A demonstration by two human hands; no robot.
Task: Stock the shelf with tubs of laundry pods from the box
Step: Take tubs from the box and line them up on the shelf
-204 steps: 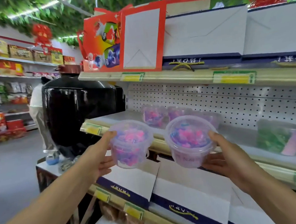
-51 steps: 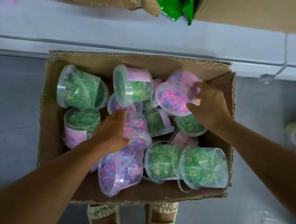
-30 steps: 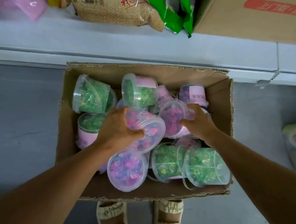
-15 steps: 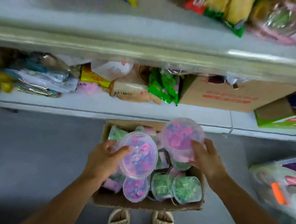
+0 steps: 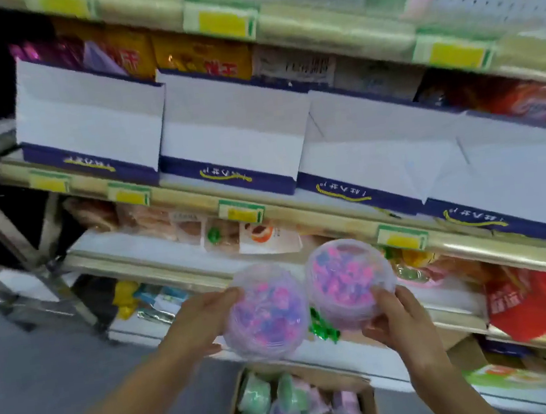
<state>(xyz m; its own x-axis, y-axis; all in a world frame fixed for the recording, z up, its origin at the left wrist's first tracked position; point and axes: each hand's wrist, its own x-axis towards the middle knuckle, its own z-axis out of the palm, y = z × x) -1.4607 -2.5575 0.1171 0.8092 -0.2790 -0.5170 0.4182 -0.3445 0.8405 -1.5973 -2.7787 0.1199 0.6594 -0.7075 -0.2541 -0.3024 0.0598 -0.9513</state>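
My left hand (image 5: 200,322) grips a clear tub of pink and purple laundry pods (image 5: 265,315), lid facing me. My right hand (image 5: 398,316) grips a second tub of pink and purple pods (image 5: 347,283) right beside it. Both tubs are held in the air in front of the lower shelves, almost touching each other. Below them on the floor stands the open cardboard box (image 5: 233,410), with several green and purple tubs lying inside. The view is blurred by motion.
White and navy cartons (image 5: 230,130) line a middle shelf with yellow price tags (image 5: 241,212) on its edge. Packaged snacks and a red bag (image 5: 524,301) fill the lower shelves. A metal stand (image 5: 15,240) is at left. Grey floor lies bottom left.
Both hands have lifted a purple tub each out of the box and raised them. The view has tilted up from the box to the shelves.
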